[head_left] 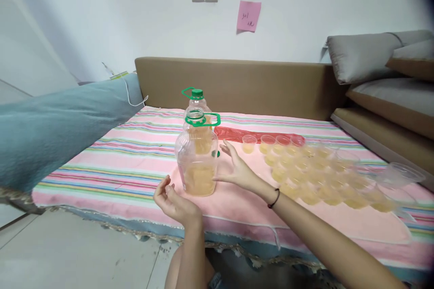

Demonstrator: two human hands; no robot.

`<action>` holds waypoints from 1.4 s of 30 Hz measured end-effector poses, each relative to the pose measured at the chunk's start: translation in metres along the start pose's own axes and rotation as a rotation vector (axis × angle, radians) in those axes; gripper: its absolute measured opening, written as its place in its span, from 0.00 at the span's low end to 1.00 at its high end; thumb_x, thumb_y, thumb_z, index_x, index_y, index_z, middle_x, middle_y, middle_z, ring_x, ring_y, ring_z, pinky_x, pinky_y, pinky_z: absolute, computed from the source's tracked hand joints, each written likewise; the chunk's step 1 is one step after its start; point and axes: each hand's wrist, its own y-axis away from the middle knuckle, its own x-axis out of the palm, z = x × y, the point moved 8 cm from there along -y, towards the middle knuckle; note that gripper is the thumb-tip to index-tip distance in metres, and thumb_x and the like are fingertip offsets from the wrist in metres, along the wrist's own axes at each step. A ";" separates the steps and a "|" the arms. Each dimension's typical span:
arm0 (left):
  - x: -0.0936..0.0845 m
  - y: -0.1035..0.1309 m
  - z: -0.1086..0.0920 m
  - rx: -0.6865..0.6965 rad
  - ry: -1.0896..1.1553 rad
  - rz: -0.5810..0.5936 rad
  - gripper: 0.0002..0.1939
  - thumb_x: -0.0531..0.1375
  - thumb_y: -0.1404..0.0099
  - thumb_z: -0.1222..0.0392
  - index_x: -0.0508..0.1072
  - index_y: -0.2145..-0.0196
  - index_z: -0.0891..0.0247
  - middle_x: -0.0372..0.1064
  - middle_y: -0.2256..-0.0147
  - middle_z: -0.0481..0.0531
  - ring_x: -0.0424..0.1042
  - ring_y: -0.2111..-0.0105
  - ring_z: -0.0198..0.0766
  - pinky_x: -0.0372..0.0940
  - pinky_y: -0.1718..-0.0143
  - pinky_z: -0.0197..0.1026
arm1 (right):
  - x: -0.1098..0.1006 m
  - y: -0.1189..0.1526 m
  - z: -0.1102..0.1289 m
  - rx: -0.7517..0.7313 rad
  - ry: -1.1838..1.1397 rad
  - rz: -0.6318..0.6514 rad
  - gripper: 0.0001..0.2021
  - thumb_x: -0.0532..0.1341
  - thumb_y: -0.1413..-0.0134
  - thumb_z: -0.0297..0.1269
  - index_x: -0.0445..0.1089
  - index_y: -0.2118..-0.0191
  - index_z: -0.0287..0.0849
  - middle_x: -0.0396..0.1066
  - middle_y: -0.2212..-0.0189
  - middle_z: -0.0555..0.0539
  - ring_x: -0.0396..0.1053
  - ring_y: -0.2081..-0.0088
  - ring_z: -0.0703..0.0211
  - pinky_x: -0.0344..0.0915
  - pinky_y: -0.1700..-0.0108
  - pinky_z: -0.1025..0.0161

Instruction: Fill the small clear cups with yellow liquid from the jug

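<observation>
A clear plastic jug (198, 176) with a green ring handle stands upright, uncapped, partly filled with pale yellow liquid. Behind it is a second jug (197, 99), green cap on, its lower part mostly hidden by the first. My right hand (233, 169) is beside the front jug's right side, thumb and fingers apart; its thumb tip is at the jug wall, and I cannot tell if it touches. To the front left of the jug, my left hand (174, 198) is turned palm up with loosely curled fingers, holding nothing. A green cap (216, 154) lies behind the jug's right side.
Many clear cups (312, 176) of yellow liquid crowd the right side on a pink cloth (244, 207). A red plastic bag (233, 134) lies behind them. Empty-looking clear cups (403, 174) lie at far right. Cushions (400, 95) are stacked at the right, and a blue-covered armrest (84, 113) borders the left.
</observation>
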 end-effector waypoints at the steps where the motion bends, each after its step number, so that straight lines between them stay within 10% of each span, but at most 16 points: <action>1: -0.001 -0.003 0.002 -0.019 -0.001 0.003 0.09 0.50 0.34 0.55 0.65 0.60 0.60 0.66 0.57 0.52 0.68 0.52 0.41 0.61 0.48 0.47 | 0.011 -0.004 -0.002 -0.014 -0.048 -0.020 0.59 0.74 0.65 0.50 0.35 0.32 0.55 0.46 0.32 0.41 0.49 0.33 0.46 0.53 0.35 0.43; 7: -0.006 -0.013 0.008 -0.082 -0.001 0.031 0.10 0.49 0.33 0.53 0.64 0.60 0.59 0.66 0.57 0.52 0.69 0.54 0.40 0.62 0.49 0.46 | 0.045 -0.017 -0.008 -0.023 -0.230 -0.200 0.66 0.75 0.67 0.48 0.25 0.32 0.57 0.47 0.34 0.42 0.45 0.32 0.44 0.50 0.34 0.41; 16: -0.005 -0.020 0.010 -0.161 0.118 0.037 0.08 0.51 0.34 0.57 0.67 0.62 0.61 0.69 0.60 0.51 0.69 0.59 0.37 0.62 0.50 0.45 | 0.042 -0.020 -0.010 -0.011 -0.311 -0.314 0.67 0.75 0.72 0.56 0.29 0.32 0.56 0.58 0.42 0.40 0.58 0.40 0.41 0.58 0.39 0.40; 20: -0.006 -0.025 0.016 -0.157 0.151 0.070 0.09 0.51 0.33 0.56 0.68 0.61 0.61 0.69 0.59 0.51 0.69 0.59 0.37 0.62 0.51 0.43 | 0.028 -0.009 -0.001 -0.003 -0.313 -0.326 0.63 0.72 0.67 0.58 0.29 0.32 0.57 0.60 0.45 0.40 0.62 0.43 0.41 0.63 0.43 0.39; 25: 0.019 -0.013 0.021 -0.213 0.216 0.421 0.12 0.52 0.33 0.51 0.69 0.60 0.62 0.72 0.60 0.53 0.72 0.63 0.37 0.65 0.57 0.43 | -0.022 0.022 0.028 -0.047 -0.238 -0.348 0.51 0.65 0.54 0.61 0.33 0.32 0.60 0.60 0.42 0.42 0.63 0.42 0.42 0.64 0.42 0.39; 33: 0.065 0.087 -0.008 -0.298 0.390 1.048 0.20 0.59 0.38 0.43 0.71 0.61 0.64 0.76 0.68 0.56 0.74 0.70 0.40 0.69 0.66 0.43 | -0.107 0.121 0.046 0.146 -0.256 -0.395 0.41 0.60 0.52 0.62 0.46 0.33 0.65 0.62 0.39 0.46 0.61 0.39 0.38 0.60 0.39 0.37; 42: 0.080 0.227 -0.014 -0.738 0.592 1.597 0.28 0.66 0.46 0.41 0.70 0.56 0.63 0.71 0.61 0.56 0.71 0.67 0.37 0.66 0.70 0.37 | -0.162 0.250 0.018 0.450 -0.046 -0.501 0.36 0.63 0.57 0.57 0.58 0.39 0.70 0.56 0.35 0.50 0.49 0.34 0.35 0.56 0.36 0.41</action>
